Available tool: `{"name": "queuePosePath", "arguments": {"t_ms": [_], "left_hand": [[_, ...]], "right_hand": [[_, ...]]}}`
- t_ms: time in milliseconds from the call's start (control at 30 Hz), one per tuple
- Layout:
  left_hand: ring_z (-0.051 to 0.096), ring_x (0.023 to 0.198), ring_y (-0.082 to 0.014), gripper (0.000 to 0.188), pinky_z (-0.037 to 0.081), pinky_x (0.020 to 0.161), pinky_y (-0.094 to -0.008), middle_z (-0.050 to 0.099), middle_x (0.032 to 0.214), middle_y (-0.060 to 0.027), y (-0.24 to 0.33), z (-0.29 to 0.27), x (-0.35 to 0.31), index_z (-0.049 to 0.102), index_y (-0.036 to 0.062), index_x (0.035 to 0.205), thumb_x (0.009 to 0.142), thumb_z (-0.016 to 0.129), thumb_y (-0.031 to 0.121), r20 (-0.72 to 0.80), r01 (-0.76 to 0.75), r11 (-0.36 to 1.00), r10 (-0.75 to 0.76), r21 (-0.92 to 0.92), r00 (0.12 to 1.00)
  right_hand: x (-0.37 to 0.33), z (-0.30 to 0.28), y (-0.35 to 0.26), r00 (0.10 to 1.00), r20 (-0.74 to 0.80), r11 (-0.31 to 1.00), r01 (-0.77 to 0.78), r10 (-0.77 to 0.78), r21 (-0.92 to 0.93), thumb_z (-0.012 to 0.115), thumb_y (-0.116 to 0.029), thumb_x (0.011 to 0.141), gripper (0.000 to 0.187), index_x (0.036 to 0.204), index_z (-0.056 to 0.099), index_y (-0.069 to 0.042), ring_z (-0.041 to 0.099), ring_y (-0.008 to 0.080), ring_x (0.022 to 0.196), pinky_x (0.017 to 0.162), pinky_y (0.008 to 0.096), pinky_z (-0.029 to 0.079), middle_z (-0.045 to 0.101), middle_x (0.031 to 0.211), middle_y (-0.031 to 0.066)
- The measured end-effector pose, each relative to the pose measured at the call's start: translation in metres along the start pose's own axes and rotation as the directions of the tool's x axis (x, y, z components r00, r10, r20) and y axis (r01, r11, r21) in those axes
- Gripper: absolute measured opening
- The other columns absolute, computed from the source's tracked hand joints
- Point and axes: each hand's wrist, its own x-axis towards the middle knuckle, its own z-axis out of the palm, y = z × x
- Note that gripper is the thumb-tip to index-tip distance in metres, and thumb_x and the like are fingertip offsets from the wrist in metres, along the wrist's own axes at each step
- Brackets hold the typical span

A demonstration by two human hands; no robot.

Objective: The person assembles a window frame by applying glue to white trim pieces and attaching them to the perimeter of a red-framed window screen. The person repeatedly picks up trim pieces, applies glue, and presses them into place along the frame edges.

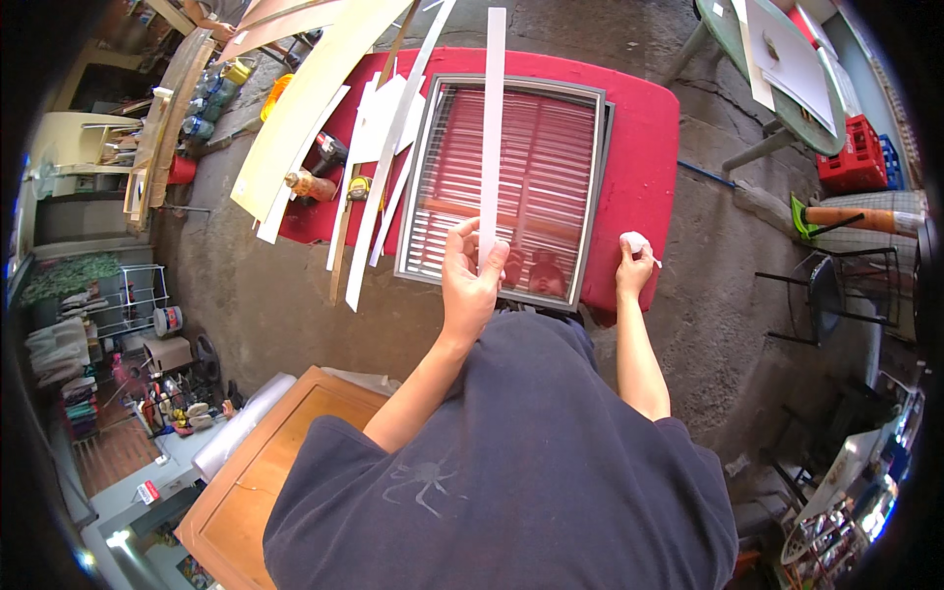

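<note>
In my left hand (474,275), the fingers and thumb close round the lower end of a long white strip (494,118), which points up and away from me. My right hand (634,272) pinches a crumpled white cloth or tissue (635,242) over the right edge of the red-covered table (639,138). Beneath the strip lies a grey-framed glass panel (596,187). Its glass shows striped reflections, and another dark frame edge shows under its right side.
Long boards (305,98), white strips (393,167), a tape measure (359,188) and a bottle (311,186) lie on the table's left. A green table (826,128) and red crate (854,157) stand far right. A wooden cabinet (285,462) is near left.
</note>
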Motion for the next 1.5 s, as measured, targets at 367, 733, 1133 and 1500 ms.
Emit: {"name": "queuePosePath", "arguments": {"t_ms": [367,733,1133,1500], "left_hand": [[0.048,0.068,-0.0035,0.038,0.044,0.061,-0.0207,0.06,0.096,-0.0019,0.004,-0.017,0.026,0.047,0.0064,0.143,0.106,0.055,0.011,0.186,0.121,0.933,-0.06,-0.339,0.981],[0.059,0.083,-0.0178,0.044,0.048,0.066,-0.0283,0.064,0.113,-0.0122,-0.001,0.003,0.047,0.045,0.0098,0.15,0.106,0.051,0.015,0.559,0.545,0.518,-0.145,-0.66,0.816],[0.06,0.089,-0.0189,0.041,0.05,0.075,-0.0334,0.064,0.106,-0.0123,0.022,0.108,0.027,0.046,0.0097,0.144,0.105,0.055,0.016,0.816,0.771,0.436,-0.126,-0.464,0.563],[0.06,0.084,-0.0172,0.043,0.053,0.074,-0.0334,0.06,0.101,-0.0094,0.037,0.198,-0.045,0.044,0.013,0.147,0.106,0.054,0.021,0.952,0.892,0.434,-0.203,-0.124,0.231]], "right_hand": [[-0.034,-0.042,-0.162,0.918,0.397,0.801,-0.229,-0.011,0.553,0.055,-0.023,0.105,0.038,0.124,0.029,-0.003,0.071,0.0267,0.092,0.069,0.0346,0.062,0.061,0.11,0.0176],[-0.083,-0.06,-0.282,0.904,0.406,0.481,-0.299,-0.134,0.824,0.078,-0.011,0.09,0.033,0.114,0.057,-0.002,0.067,0.0173,0.072,0.057,0.0267,0.054,0.069,0.09,0.0108],[-0.112,-0.118,-0.307,0.998,0.063,0.302,-0.058,-0.007,0.952,0.07,-0.022,0.097,0.037,0.125,0.059,-0.001,0.063,0.0159,0.078,0.063,0.0267,0.05,0.067,0.107,0.0095],[-0.157,-0.199,-0.291,0.932,-0.356,0.205,0.337,0.064,0.919,0.068,-0.026,0.098,0.041,0.128,0.057,0.0,0.067,0.0212,0.085,0.069,0.0313,0.054,0.067,0.111,0.0126]]}}
